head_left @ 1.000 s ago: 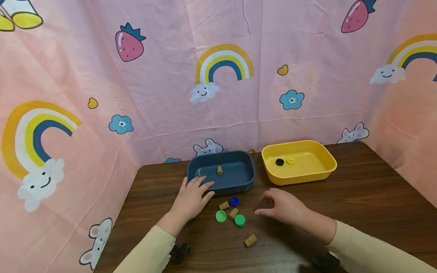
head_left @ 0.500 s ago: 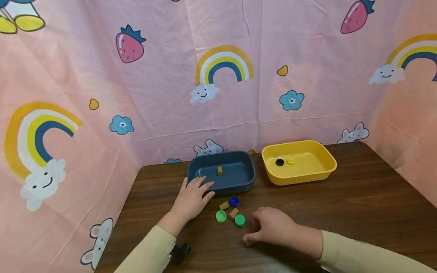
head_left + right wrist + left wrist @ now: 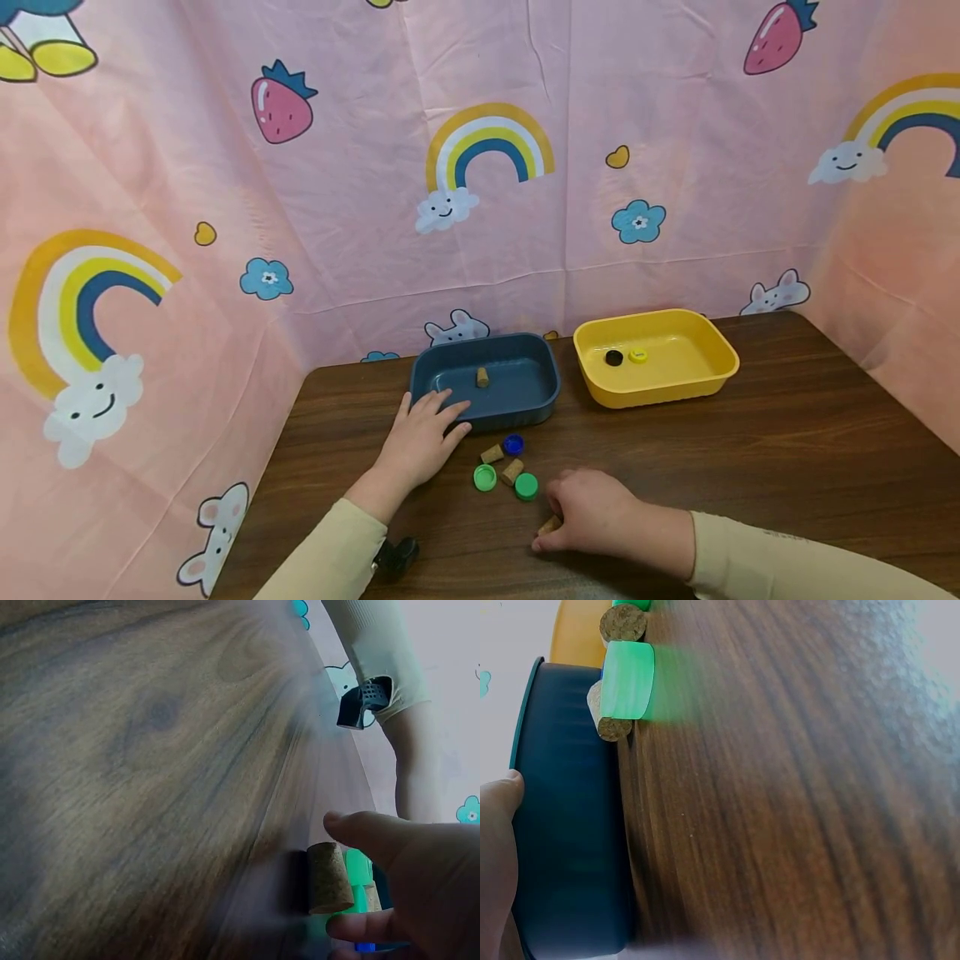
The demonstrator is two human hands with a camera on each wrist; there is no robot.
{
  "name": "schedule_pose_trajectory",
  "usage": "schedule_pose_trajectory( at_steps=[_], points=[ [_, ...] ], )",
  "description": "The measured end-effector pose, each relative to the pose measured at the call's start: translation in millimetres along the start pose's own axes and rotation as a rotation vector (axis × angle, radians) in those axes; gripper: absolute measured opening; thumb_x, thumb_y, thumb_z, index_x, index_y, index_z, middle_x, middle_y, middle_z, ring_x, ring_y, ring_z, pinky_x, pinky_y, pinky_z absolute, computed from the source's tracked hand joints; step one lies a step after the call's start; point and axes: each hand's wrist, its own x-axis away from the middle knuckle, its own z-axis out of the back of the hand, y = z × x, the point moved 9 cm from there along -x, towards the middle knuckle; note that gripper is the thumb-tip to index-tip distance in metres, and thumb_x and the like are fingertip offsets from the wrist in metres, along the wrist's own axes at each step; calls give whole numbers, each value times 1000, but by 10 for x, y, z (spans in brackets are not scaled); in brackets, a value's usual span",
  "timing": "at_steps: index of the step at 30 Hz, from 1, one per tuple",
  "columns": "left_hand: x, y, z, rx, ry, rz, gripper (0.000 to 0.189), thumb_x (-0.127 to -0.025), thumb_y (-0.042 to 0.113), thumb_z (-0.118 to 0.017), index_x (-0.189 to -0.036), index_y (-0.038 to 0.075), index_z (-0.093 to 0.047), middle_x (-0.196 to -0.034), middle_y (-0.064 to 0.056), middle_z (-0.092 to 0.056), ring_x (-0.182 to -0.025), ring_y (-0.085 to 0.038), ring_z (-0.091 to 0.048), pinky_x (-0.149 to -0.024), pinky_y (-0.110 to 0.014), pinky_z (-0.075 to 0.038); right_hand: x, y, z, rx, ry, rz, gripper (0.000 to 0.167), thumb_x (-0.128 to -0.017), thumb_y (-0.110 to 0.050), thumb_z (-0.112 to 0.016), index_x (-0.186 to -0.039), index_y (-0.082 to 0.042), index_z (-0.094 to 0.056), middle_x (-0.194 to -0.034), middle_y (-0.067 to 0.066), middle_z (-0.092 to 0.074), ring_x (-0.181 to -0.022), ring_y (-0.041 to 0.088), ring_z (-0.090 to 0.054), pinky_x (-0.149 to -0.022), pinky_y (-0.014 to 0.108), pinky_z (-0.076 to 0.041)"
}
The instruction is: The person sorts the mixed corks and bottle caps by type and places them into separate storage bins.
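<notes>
Before pink cloth [image 3: 352, 192], corks [image 3: 512, 472] on wood [image 3: 787, 433]

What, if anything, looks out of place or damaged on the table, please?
Nothing stands out: the blue tray and yellow tray stand upright without visible damage, and the loose corks and bottle caps simply lie on the table.

One dark wood-grain table [image 3: 810, 433] carries four light-brown cylindrical corks [image 3: 512, 472], five round plastic caps [image 3: 527, 487] (two green, one blue, one black, one yellow) and two rectangular trays [image 3: 517, 417], one dark blue, one yellow.
</notes>
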Motion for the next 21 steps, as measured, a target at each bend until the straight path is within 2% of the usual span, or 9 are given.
schedule_pose_trajectory(
  at_steps=[10, 17, 21],
  points=[
    [-3, -8, -14, -5, 6, 0, 49, -103, 52, -44, -147, 31, -51, -156, -7, -39, -145, -32, -32, -119, -61, -9, 1, -6, -20, 17, -13, 16, 46, -76, -60, -77, -67, -24, -50, -65, -12, -44, -58, 7, -40, -56, 27, -35],
    [1, 16, 5, -3, 6, -1, 49, -103, 52, -45, -146, 31, -51, -155, -6, -40, -145, -32, -33, -119, -61, -9, 15, 17, 8, -41, -25, 24, 40, -77, -55, -78, -74, -24, -53, -70, -12, -44, -61, 7, -41, -55, 26, -36],
    [-1, 10, -1, -9, 11, 0, 49, -103, 52, -46, -146, 31, -51, -155, -6, -40, -144, -32, -33, -118, -62, -10, 12, 58, 82, -78, -17, 19, 34, -80, -51, -78, -82, -23, -59, -77, -13, -47, -66, 5, -44, -57, 26, -41]
  ],
)
